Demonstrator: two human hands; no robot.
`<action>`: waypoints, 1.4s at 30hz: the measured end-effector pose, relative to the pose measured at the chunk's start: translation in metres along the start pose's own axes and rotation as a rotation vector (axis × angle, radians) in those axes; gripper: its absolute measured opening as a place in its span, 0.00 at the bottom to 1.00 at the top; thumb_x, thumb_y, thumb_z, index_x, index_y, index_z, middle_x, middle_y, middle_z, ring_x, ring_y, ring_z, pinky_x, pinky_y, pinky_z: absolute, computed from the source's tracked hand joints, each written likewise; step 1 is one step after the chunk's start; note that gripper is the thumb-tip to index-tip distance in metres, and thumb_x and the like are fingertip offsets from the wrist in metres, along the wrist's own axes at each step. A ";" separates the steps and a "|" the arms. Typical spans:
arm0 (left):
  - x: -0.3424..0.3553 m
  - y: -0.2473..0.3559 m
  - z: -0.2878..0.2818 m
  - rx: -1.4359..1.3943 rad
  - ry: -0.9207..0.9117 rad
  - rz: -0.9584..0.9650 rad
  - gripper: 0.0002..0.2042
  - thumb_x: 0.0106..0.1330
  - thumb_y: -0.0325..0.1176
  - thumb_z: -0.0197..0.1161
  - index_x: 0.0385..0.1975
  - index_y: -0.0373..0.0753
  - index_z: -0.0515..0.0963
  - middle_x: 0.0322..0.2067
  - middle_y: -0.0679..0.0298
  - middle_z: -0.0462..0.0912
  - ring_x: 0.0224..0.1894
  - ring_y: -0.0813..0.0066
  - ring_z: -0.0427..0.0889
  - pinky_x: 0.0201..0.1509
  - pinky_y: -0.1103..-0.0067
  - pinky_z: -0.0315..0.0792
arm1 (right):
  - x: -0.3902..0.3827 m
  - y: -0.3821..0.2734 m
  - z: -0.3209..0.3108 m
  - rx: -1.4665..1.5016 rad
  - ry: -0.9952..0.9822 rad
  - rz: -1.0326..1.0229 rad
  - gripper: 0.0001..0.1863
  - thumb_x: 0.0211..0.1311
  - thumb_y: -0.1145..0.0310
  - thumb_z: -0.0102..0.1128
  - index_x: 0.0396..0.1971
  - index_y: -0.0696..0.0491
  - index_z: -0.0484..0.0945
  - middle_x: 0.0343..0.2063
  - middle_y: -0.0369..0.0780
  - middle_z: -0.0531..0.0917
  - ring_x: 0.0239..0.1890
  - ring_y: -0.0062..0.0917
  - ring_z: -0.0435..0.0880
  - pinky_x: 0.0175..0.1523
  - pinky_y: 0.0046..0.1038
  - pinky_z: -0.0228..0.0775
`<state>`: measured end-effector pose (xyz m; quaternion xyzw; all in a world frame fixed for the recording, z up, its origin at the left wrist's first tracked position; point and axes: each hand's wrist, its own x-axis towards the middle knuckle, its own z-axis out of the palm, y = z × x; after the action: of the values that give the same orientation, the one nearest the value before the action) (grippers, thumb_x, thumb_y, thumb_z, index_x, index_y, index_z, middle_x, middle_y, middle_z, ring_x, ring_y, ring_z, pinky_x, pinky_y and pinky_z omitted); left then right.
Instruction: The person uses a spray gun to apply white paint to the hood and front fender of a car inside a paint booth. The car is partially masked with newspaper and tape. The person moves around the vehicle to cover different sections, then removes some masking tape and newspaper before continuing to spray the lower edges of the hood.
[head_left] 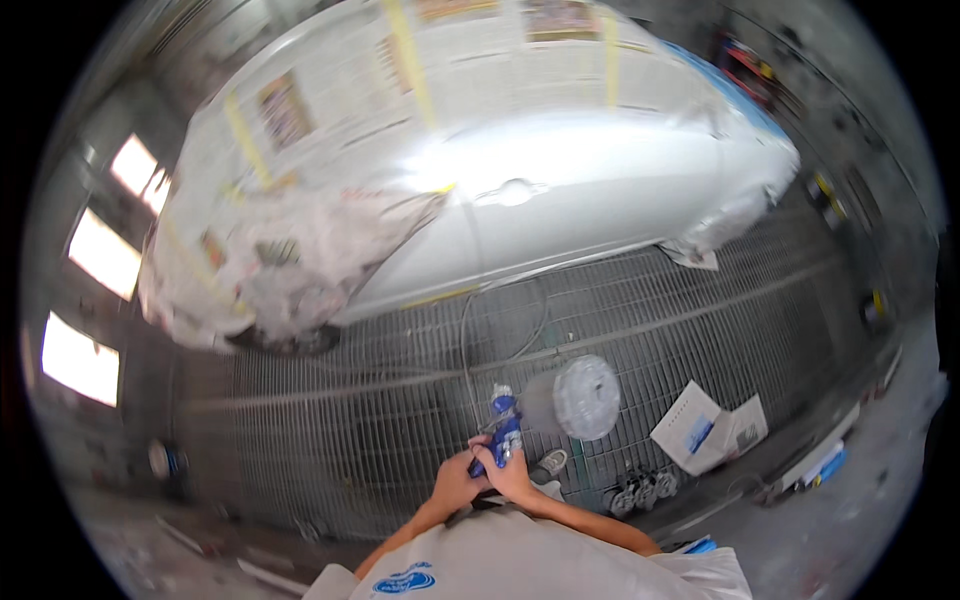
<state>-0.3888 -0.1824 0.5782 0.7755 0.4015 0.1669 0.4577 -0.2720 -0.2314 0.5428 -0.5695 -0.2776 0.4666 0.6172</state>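
Close in front of my body, a blue spray gun is held between both hands, its pale tip pointing away from me. My right hand is closed around its near part. Pressed up against it, my left hand also grips the gun, with some of its fingers hidden. A thin hose runs from near the gun over the floor grating toward the car. Beyond it stands a silver-white car panel with a door handle, surrounded by masking newspaper and yellow tape.
Right of the gun stands a round bucket with a pale cover. Open printed sheets lie on the grated floor, near small dark round parts. My shoe shows beside my right hand. Bright windows line the left wall.
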 end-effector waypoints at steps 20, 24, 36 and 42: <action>-0.281 -0.224 -0.266 -0.162 0.154 -0.530 0.27 0.56 0.56 0.67 0.39 0.35 0.77 0.22 0.55 0.82 0.30 0.56 0.83 0.36 0.68 0.73 | -0.025 0.036 0.381 0.219 -0.194 0.153 0.13 0.62 0.74 0.53 0.46 0.60 0.70 0.23 0.43 0.78 0.26 0.31 0.81 0.37 0.35 0.78; -0.289 -0.298 -0.281 -0.056 0.343 -0.546 0.25 0.55 0.56 0.69 0.24 0.33 0.77 0.19 0.50 0.78 0.23 0.54 0.78 0.28 0.66 0.71 | 0.027 0.045 0.457 0.091 -0.241 0.192 0.09 0.63 0.71 0.54 0.25 0.58 0.77 0.21 0.40 0.80 0.26 0.27 0.81 0.37 0.31 0.76; -0.362 -0.640 -0.539 0.477 0.018 -0.794 0.15 0.53 0.41 0.65 0.25 0.32 0.77 0.21 0.45 0.78 0.25 0.45 0.77 0.33 0.58 0.71 | 0.142 -0.013 0.775 0.118 -0.727 -0.168 0.07 0.64 0.70 0.59 0.37 0.56 0.73 0.15 0.34 0.75 0.17 0.16 0.75 0.25 0.24 0.69; -0.232 -0.717 -0.828 0.616 -0.054 -0.613 0.15 0.54 0.42 0.65 0.26 0.34 0.78 0.21 0.45 0.78 0.26 0.44 0.78 0.33 0.58 0.72 | 0.184 -0.021 0.884 -0.215 -0.584 -0.732 0.30 0.59 0.68 0.55 0.64 0.52 0.66 0.20 0.45 0.78 0.21 0.43 0.78 0.31 0.37 0.71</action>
<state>-1.3883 0.2998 0.4334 0.7247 0.6323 -0.1246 0.2438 -0.9640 0.3272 0.7029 -0.3398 -0.6685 0.3277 0.5746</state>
